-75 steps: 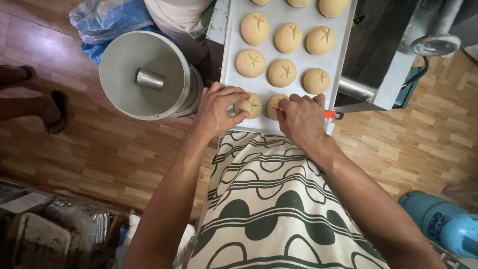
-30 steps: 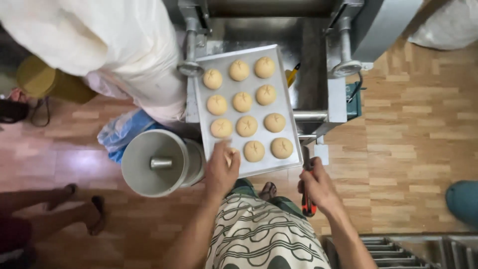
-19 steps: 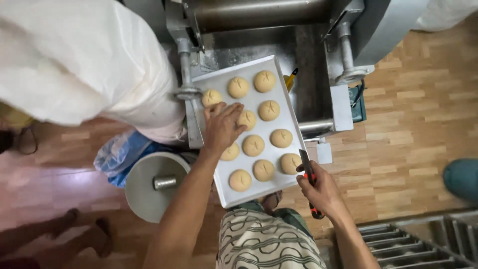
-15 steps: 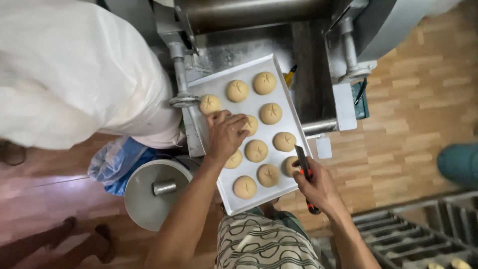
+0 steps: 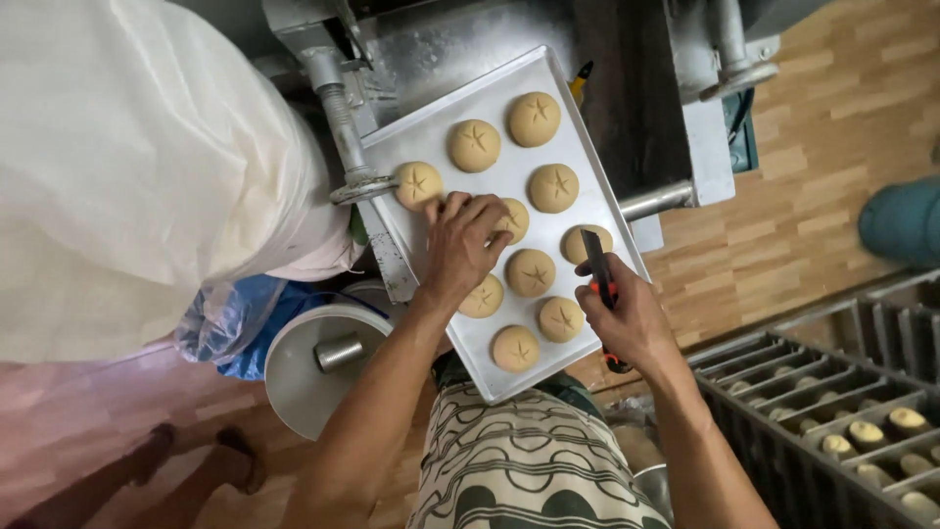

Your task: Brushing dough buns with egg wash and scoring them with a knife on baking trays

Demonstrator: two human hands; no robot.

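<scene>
A white baking tray (image 5: 597, 211) lies tilted across the front of a grey metal machine (image 5: 646, 88), carrying ten round, tan dough buns (image 5: 534, 119), each scored with a star on top. The left hand (image 5: 462, 245) reaches onto the tray's middle with its fingers curled down over one bun (image 5: 513, 219) in the second row; the fingertips touch the dough, though whether they actually grip it cannot be told. Just beyond that hand sits another bun (image 5: 418, 185) at the tray's left edge, close to a steel shaft (image 5: 343, 118) of the machine.

The right hand (image 5: 627, 313) is closed around a small cutter knife (image 5: 599, 272) with a dark blade and an orange-red body, thumb pressed along it. The blade points up over the tray's right edge, just beside a bun (image 5: 578, 242) that the knife partly covers.

A large white sack (image 5: 127, 167) fills the upper left, with a crumpled blue plastic bag (image 5: 230, 318) beneath it. Below the tray's near left corner stands a round grey pan (image 5: 299, 377) with a central tube. At the lower right, a dark metal rack (image 5: 832, 421) holds more pale buns in rows. The floor (image 5: 813, 147) is light wooden parquet, and the person's patterned green-and-cream garment (image 5: 529, 470) shows at the bottom.
</scene>
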